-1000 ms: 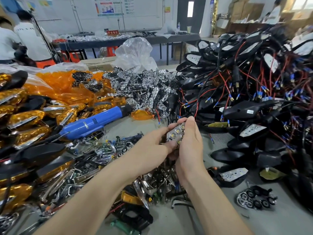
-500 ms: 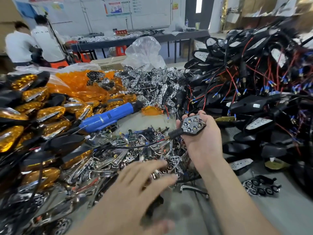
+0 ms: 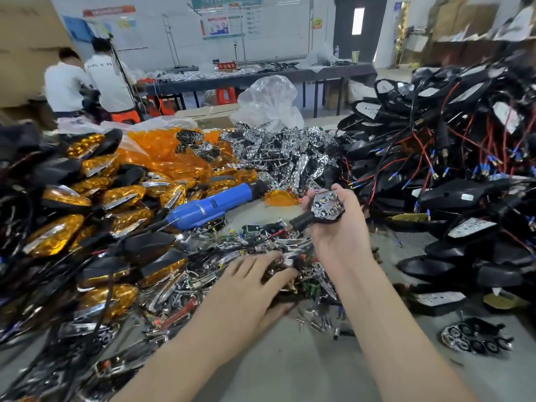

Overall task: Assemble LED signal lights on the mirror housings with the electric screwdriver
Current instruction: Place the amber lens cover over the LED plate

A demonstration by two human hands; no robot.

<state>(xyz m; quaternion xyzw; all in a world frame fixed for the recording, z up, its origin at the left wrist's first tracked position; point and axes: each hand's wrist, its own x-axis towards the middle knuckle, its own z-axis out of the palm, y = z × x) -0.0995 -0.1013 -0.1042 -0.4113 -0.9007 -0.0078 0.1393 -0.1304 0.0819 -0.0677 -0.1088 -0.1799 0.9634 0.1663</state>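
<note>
The right hand [image 3: 338, 227] is raised palm-up over the middle of the table [image 3: 290, 369]. Its fingers and thumb curl round an LED light [image 3: 326, 208]: a dark, faceted, roughly hexagonal block with several round shiny cups on its face and a black ribbed stem that sticks out to the left. The left hand [image 3: 249, 288] lies lower, palm down. Its fingers are spread and nearly straight, with the tips on a heap of small parts [image 3: 226, 253], a jumble of chrome strips, screws and wire ends.

The blue electric screwdriver [image 3: 214, 206], a smooth plastic barrel, lies slanted behind that heap. Glossy amber-faced mirrors [image 3: 58, 230] with black backs are stacked at the left edge. Loose orange lenses [image 3: 162, 158] and glittering chrome reflectors [image 3: 290, 158] are piled at the back. Matt black mirror housings [image 3: 464, 195], tangled in red and black wires, rise high along the right side.

Bare grey tabletop shows only near the person, between and beside the forearms. A chrome reflector plate [image 3: 475, 339] lies alone at its right.
</note>
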